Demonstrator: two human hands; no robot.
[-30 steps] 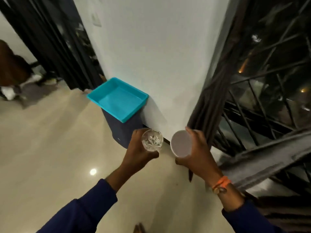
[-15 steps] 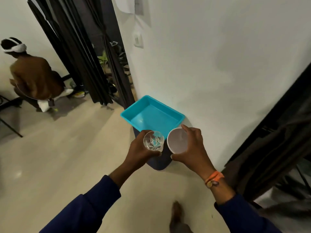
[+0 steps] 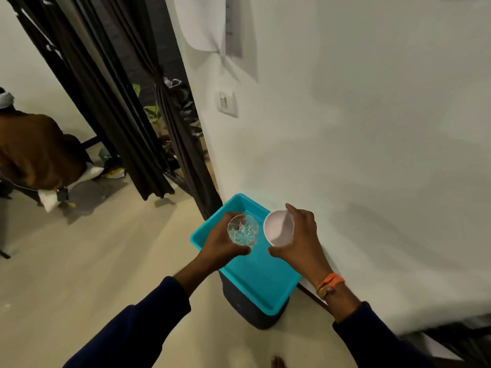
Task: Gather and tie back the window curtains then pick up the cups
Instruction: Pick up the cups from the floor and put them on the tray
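Note:
My left hand [image 3: 221,244] grips a clear cut-glass tumbler [image 3: 242,229], seen from above. My right hand [image 3: 301,241] holds a white cup [image 3: 279,228] by its rim and side. Both cups hover side by side over a turquoise tray [image 3: 261,274], which rests on a dark rounded stand [image 3: 249,312] against the white wall. Dark curtains [image 3: 117,107] hang at the doorway on the left; the nearer one is gathered and tied at mid-height [image 3: 160,78].
A person in a brown top [image 3: 34,150] sits at the far left on the beige floor. A wall switch [image 3: 225,102] and papers [image 3: 212,25] are on the wall above the tray. A dark window frame [image 3: 462,341] shows at bottom right.
My view has swung left, away from the window. Both hands, still holding the cups, have moved from beside the tray to directly over it.

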